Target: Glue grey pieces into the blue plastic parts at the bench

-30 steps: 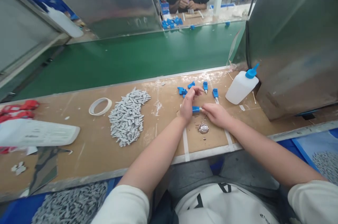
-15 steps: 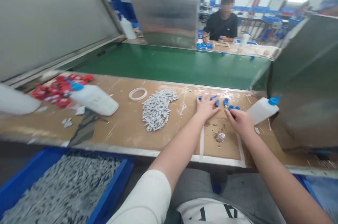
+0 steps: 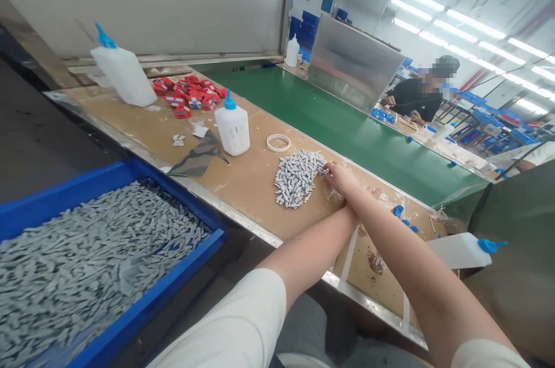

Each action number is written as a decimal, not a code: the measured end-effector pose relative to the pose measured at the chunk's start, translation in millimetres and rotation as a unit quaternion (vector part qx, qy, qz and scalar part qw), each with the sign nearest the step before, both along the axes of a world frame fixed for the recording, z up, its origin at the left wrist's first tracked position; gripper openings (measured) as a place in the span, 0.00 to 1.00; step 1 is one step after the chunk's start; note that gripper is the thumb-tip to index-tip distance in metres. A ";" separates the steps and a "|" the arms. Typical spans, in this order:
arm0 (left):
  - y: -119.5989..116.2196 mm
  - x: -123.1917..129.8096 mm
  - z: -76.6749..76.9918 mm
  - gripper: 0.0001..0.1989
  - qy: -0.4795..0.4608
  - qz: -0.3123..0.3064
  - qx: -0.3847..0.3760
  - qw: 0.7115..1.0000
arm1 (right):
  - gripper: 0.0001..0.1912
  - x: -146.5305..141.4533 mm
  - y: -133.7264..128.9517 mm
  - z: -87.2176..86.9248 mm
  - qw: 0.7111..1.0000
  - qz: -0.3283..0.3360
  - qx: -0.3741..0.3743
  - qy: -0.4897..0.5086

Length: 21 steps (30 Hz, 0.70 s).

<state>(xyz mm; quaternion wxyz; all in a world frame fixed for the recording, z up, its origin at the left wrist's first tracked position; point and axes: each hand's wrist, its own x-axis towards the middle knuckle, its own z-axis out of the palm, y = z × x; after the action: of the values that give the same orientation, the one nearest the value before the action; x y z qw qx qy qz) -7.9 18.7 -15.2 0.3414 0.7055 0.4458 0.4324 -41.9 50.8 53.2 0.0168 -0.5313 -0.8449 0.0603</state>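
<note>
Grey slim pieces (image 3: 299, 180) heaped on brown counter (image 3: 255, 197), likely for easy reach; right hand (image 3: 342, 178) curled at heap's edge, grip unclear; left hand (image 3: 374, 193) mostly hidden behind right forearm (image 3: 392, 235), hold unseen.

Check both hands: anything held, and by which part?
Cannot tell. The right hand is at the edge of the grey pile, any grip unclear; the left hand is mostly hidden behind the right forearm.

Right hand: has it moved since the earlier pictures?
Yes, leftward: the right hand has gone from the blue parts past the left tape strip to the grey pile's edge.
</note>
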 end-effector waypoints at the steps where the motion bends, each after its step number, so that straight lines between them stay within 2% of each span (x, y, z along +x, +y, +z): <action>1: 2.4 -0.2 -1.1 0.20 0.027 -0.008 0.000 1.000 | 0.12 -4.9 4.2 -3.0 1.000 -0.003 0.002 -0.004; 7: 9.2 7.0 -4.0 0.10 0.114 -0.013 -0.001 0.993 | 0.13 -17.4 12.6 -14.6 1.000 -0.004 0.011 0.003; 10: 5.8 7.9 4.4 0.09 0.119 -0.014 -0.001 0.993 | 0.12 -17.3 11.3 -17.0 1.000 0.005 0.012 0.012; 14: -1.1 3.4 17.3 0.08 0.079 -0.010 0.014 0.997 | 0.09 -19.2 9.1 -17.1 0.999 0.012 0.016 0.029; 18: -3.9 -0.8 16.8 0.07 -0.014 -0.009 0.023 1.000 | 0.08 -17.1 1.3 -0.8 0.998 0.015 0.026 0.057; 21: -4.6 -1.9 13.1 0.05 -0.138 -0.015 0.015 0.990 | 0.09 10.5 -23.4 24.0 0.979 0.011 0.062 0.195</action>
<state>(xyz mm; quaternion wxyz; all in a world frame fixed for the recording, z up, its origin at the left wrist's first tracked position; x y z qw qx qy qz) -9.9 14.1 -2.2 0.3953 0.6509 0.3770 0.5272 -31.3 27.4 77.2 0.2134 -0.4975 -0.8335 0.1109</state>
